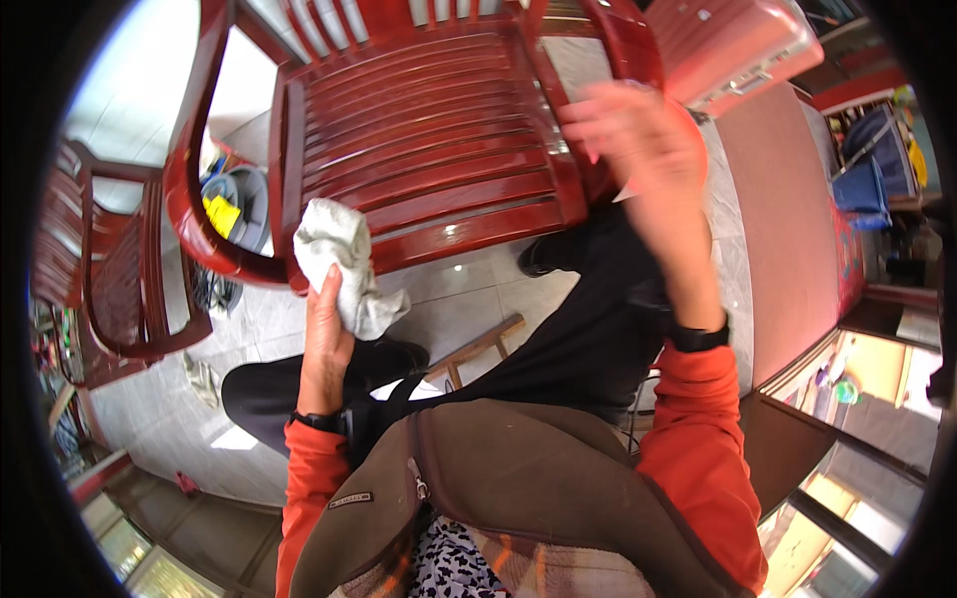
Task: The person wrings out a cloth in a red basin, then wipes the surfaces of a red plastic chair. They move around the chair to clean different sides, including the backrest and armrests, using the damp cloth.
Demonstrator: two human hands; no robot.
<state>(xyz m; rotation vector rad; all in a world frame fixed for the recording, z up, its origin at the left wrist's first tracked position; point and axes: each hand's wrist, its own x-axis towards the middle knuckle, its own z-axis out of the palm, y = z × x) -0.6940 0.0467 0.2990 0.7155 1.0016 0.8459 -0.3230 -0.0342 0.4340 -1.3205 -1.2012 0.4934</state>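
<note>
My left hand [326,318] grips a crumpled whitish cloth [336,239] at the front left corner of a glossy red-brown wooden armchair. The armchair's slatted seat [426,142] faces me, and the cloth's loose end hangs below the seat's front edge. Motion blurs my right hand [639,146], raised near the armchair's right armrest [632,37]. Its fingers look spread, with nothing visible in them. Behind that hand shows part of a round, orange-red object [697,142], mostly hidden.
A pink hard-shell suitcase [736,45] stands at upper right. Grey buckets [254,205] with a yellow item sit beyond the left armrest. Another wooden chair [123,276] is farther left. A small wooden frame [478,347] lies between my legs; another cloth [200,380] is on the tiles.
</note>
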